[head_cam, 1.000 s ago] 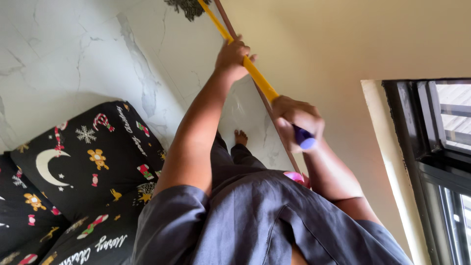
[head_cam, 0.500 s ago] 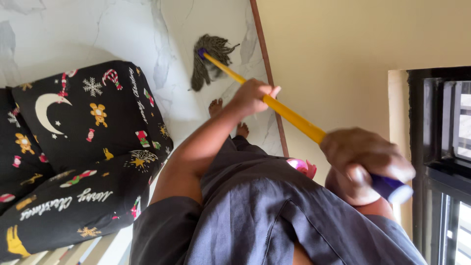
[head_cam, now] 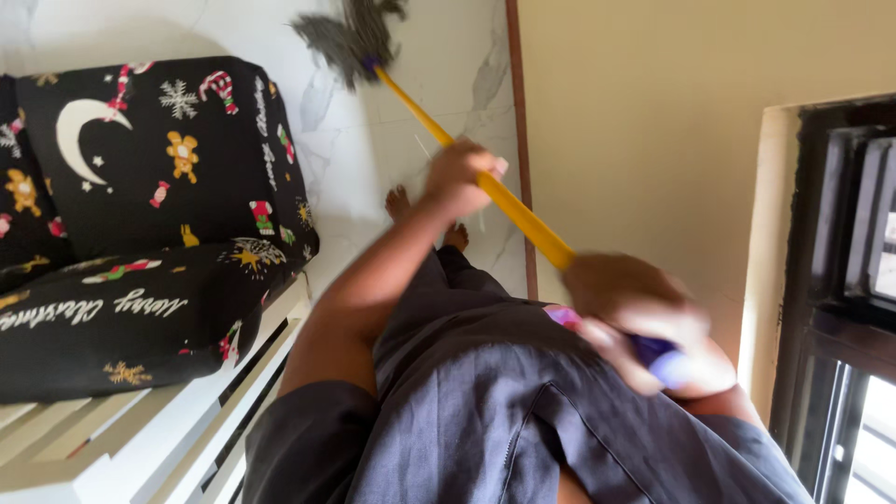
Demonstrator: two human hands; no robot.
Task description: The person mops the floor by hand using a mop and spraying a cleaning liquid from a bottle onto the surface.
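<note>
I hold a mop with a yellow handle (head_cam: 523, 219) in both hands. My left hand (head_cam: 457, 177) grips the handle about halfway along. My right hand (head_cam: 635, 308), blurred by motion, is closed around the purple end grip (head_cam: 665, 362) near my waist. The grey stringy mop head (head_cam: 347, 33) lies on the white marbled floor (head_cam: 448, 75) at the top of the view, beside the corner of the cushion. My bare feet (head_cam: 401, 201) stand on the floor below the handle, close to the wall.
A black cushion (head_cam: 149, 177) with colourful festive prints lies on a white slatted bench (head_cam: 140, 439) at the left. A beige wall (head_cam: 653, 121) with a brown skirting strip (head_cam: 521, 140) runs along the right. A dark-framed window (head_cam: 840, 280) is at far right.
The mop head has slid away from me across the floor, up and left in the view. My right hand has come down toward my waist. The view has shifted over the bench.
</note>
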